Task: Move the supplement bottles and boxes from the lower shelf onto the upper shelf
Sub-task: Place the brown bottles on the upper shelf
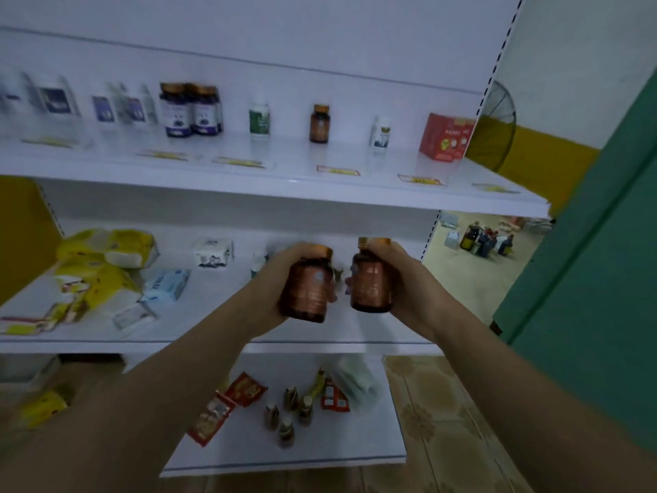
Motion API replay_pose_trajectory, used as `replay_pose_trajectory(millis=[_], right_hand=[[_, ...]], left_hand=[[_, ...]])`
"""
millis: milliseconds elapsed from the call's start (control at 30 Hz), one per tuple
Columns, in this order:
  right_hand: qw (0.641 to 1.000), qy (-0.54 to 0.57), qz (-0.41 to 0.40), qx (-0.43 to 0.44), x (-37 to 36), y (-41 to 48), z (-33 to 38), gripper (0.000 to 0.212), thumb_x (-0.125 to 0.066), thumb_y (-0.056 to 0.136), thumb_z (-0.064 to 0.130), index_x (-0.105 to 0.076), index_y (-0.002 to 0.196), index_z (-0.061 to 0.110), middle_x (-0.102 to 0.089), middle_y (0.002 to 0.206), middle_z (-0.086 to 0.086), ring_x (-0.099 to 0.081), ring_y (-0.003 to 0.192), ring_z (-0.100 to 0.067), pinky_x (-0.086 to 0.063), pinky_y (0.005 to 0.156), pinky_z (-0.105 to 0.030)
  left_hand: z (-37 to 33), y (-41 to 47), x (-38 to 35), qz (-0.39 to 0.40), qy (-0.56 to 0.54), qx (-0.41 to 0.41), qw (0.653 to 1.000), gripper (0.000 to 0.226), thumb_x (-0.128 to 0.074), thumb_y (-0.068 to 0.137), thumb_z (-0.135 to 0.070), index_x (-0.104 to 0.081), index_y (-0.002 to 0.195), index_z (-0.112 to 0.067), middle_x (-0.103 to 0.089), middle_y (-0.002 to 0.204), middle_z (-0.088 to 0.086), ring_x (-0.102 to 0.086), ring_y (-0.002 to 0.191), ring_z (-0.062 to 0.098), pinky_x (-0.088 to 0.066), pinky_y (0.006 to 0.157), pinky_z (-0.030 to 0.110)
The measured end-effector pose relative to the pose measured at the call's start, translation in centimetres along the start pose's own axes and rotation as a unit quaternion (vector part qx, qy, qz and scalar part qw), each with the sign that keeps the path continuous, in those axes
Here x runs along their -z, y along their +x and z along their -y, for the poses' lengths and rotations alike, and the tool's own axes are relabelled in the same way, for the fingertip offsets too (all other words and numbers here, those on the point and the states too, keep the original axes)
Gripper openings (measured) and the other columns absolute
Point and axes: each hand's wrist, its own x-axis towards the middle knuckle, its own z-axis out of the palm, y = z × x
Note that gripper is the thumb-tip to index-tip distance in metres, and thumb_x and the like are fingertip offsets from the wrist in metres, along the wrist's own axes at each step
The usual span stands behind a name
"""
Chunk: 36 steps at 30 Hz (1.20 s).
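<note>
My left hand grips an amber supplement bottle with an orange cap. A second matching amber bottle is held in my right hand. Both bottles hang side by side, a little apart, in front of the middle shelf. The upper shelf carries blue-labelled bottles, a green-labelled white bottle, one amber bottle, a white bottle, a red box and blurred white boxes at the left. A small white bottle stands partly hidden behind my left hand.
Yellow tissue packs, a blue pack and a white box lie on the middle shelf's left half. The bottom shelf holds red sachets and small bottles. A green door stands right; a fan behind.
</note>
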Motion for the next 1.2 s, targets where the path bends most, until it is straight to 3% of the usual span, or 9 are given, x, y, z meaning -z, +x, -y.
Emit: replay_pose_trajectory(millis=[100, 267, 433, 533, 633, 767, 967, 1100, 1200], right_hand=[[1.0, 0.004, 0.002, 0.026, -4.1, -2.7, 2.7, 0.025, -0.063, 0.081, 0.034, -0.058, 0.096, 0.014, -0.065, 0.088, -0.011, -0.065, 0.077, -0.029, -0.052, 0.074, -0.042], [0.998, -0.031, 0.013, 0.061, -8.9, -5.4, 6.1, 0.035, -0.059, 0.084, 0.047, -0.056, 0.104, 0.019, -0.061, 0.092, -0.008, -0.067, 0.069, -0.02, -0.054, 0.068, -0.036], [0.993, -0.02, 0.024, 0.111, -10.3, -6.5, 8.8, 0.028, -0.059, 0.085, 0.044, -0.06, 0.098, 0.019, -0.061, 0.092, -0.008, -0.065, 0.081, -0.024, -0.055, 0.069, -0.034], [0.991, -0.009, 0.022, 0.131, -10.5, -6.8, 10.0, 0.03, -0.054, 0.088, 0.044, -0.062, 0.098, 0.016, -0.068, 0.086, -0.007, -0.068, 0.075, -0.018, -0.054, 0.067, -0.028], [0.989, -0.007, 0.008, 0.147, -10.8, -6.7, 10.5, 0.029, -0.052, 0.091, 0.04, -0.06, 0.096, 0.013, -0.067, 0.08, -0.008, -0.065, 0.067, -0.018, -0.054, 0.059, -0.024], [0.987, -0.013, -0.004, 0.157, -11.1, -6.2, 10.9, 0.03, -0.051, 0.092, 0.04, -0.059, 0.098, 0.011, -0.067, 0.076, -0.009, -0.063, 0.064, -0.019, -0.054, 0.061, -0.025], [0.986, -0.031, -0.011, 0.163, -10.3, -5.2, 11.5, 0.028, -0.058, 0.084, 0.042, -0.06, 0.092, 0.015, -0.068, 0.075, -0.006, -0.063, 0.065, -0.018, -0.053, 0.066, -0.028], [0.984, -0.072, -0.022, 0.163, -9.7, -3.9, 11.9, 0.022, -0.06, 0.086, 0.034, -0.058, 0.096, 0.015, -0.067, 0.083, -0.005, -0.064, 0.069, -0.016, -0.051, 0.062, -0.027], [0.981, -0.091, -0.039, 0.166, -9.4, -2.7, 12.4, 0.022, -0.062, 0.085, 0.034, -0.059, 0.098, 0.016, -0.067, 0.086, -0.004, -0.064, 0.074, -0.018, -0.051, 0.068, -0.03]], left_hand=[[-2.9, -4.0, -0.4, 0.015, -0.013, -0.028, 0.999, 0.014, -0.056, 0.083, -0.024, -0.056, 0.084, -0.01, -0.061, 0.071, 0.014, -0.06, 0.055, 0.026, -0.052, 0.051, 0.027], [-6.4, -8.3, -1.3, 0.036, 0.072, -0.076, 0.994, 0.034, -0.072, 0.069, -0.04, -0.053, 0.086, -0.017, -0.063, 0.077, 0.01, -0.061, 0.057, 0.02, -0.051, 0.052, 0.027], [-9.0, -10.1, -2.5, 0.006, 0.062, -0.135, 0.989, 0.032, -0.065, 0.08, -0.039, -0.048, 0.095, -0.016, -0.063, 0.084, 0.012, -0.064, 0.063, 0.02, -0.052, 0.06, 0.029], [-10.1, -10.3, -3.1, -0.028, 0.097, -0.171, 0.98, 0.026, -0.064, 0.082, -0.041, -0.056, 0.093, -0.018, -0.066, 0.084, 0.006, -0.065, 0.075, 0.021, -0.054, 0.069, 0.032], [-10.8, -10.3, -3.5, -0.049, 0.121, -0.196, 0.972, 0.034, -0.063, 0.083, -0.041, -0.059, 0.104, -0.015, -0.066, 0.091, 0.005, -0.064, 0.088, 0.023, -0.054, 0.077, 0.034], [-11.3, -10.1, -3.5, -0.044, 0.109, -0.192, 0.974, 0.036, -0.062, 0.084, -0.041, -0.058, 0.107, -0.013, -0.068, 0.089, 0.007, -0.066, 0.083, 0.023, -0.056, 0.073, 0.034], [-12.7, -9.0, -3.1, -0.006, 0.056, -0.173, 0.983, 0.026, -0.062, 0.084, -0.035, -0.056, 0.097, -0.013, -0.066, 0.079, 0.008, -0.066, 0.066, 0.02, -0.056, 0.062, 0.028], [-13.6, -7.8, -2.8, 0.029, 0.085, -0.17, 0.981, 0.017, -0.064, 0.083, -0.016, -0.055, 0.097, -0.012, -0.063, 0.084, 0.006, -0.064, 0.076, 0.02, -0.055, 0.069, 0.031], [-14.4, -6.3, -2.3, 0.049, 0.15, -0.174, 0.972, 0.028, -0.067, 0.074, 0.001, -0.057, 0.098, -0.01, -0.062, 0.087, 0.007, -0.062, 0.083, 0.021, -0.052, 0.076, 0.032]])
